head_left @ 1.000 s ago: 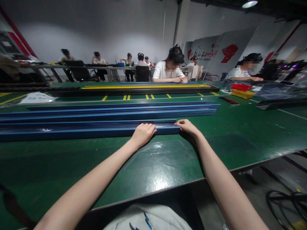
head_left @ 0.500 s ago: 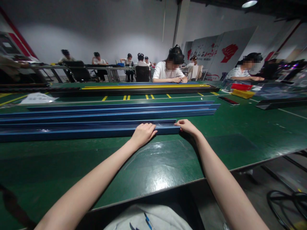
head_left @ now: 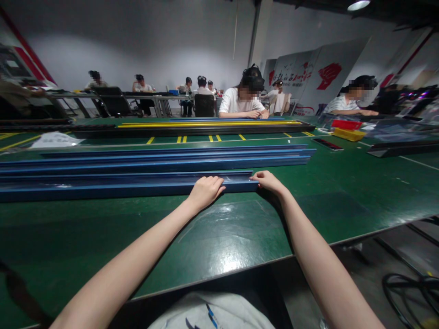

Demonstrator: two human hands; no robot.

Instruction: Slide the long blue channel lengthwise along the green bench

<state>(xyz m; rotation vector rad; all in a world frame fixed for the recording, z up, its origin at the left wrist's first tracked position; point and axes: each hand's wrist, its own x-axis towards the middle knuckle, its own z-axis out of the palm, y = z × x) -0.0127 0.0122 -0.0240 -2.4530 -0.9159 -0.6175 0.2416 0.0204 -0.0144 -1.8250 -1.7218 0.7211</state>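
A long blue channel-shaped profile (head_left: 120,188) lies lengthwise on the green table, its left end running out of view. My left hand (head_left: 206,189) is wrapped over its near wall, a little short of the right end. At that right end, my right hand (head_left: 268,180) pinches the edge with thumb and fingertips; whether something small is between them is hidden. Shiny clear film seems to line the channel's inside. Just behind it lie more blue profiles (head_left: 192,162), parallel to the one I hold.
Farther back, yellow strips (head_left: 209,124) rest on dark profiles. A phone (head_left: 327,144), a red tray (head_left: 346,124), a yellow tray (head_left: 349,134) and a dark angled profile (head_left: 404,149) lie to the right. A co-worker (head_left: 240,100) sits across the green table (head_left: 343,183).
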